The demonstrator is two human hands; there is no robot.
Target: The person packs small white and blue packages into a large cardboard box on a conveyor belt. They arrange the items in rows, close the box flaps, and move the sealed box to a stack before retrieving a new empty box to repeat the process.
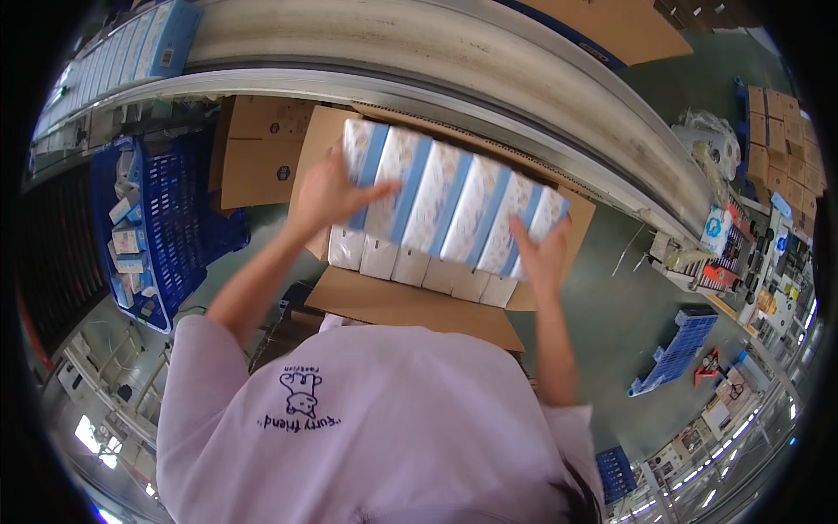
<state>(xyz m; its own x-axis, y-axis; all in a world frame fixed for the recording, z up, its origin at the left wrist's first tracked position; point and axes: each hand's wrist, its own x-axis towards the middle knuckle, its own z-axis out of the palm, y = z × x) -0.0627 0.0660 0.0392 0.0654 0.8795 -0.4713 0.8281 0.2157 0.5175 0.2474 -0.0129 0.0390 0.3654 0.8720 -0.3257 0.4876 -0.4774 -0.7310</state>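
A row of several white-and-blue tissue packs (pixel 445 201) is squeezed between my two hands above an open cardboard box (pixel 410 301). My left hand (pixel 336 192) grips the left end, its thumb across the front of the packs. At the right end, my right hand (pixel 543 253) closes on the last pack with the thumb on top. Below the held row, more white packs (pixel 423 269) stand side by side inside the box, partly covered by the row. The row tilts down toward the right.
Beyond the box runs a conveyor (pixel 436 61), with a line of blue-and-white packs (pixel 131 48) at its far left. A blue plastic crate (pixel 179 227) holding loose packs stands at left. Folded cardboard (pixel 262 157) lies beside it. A blue pallet (pixel 676 349) is at right.
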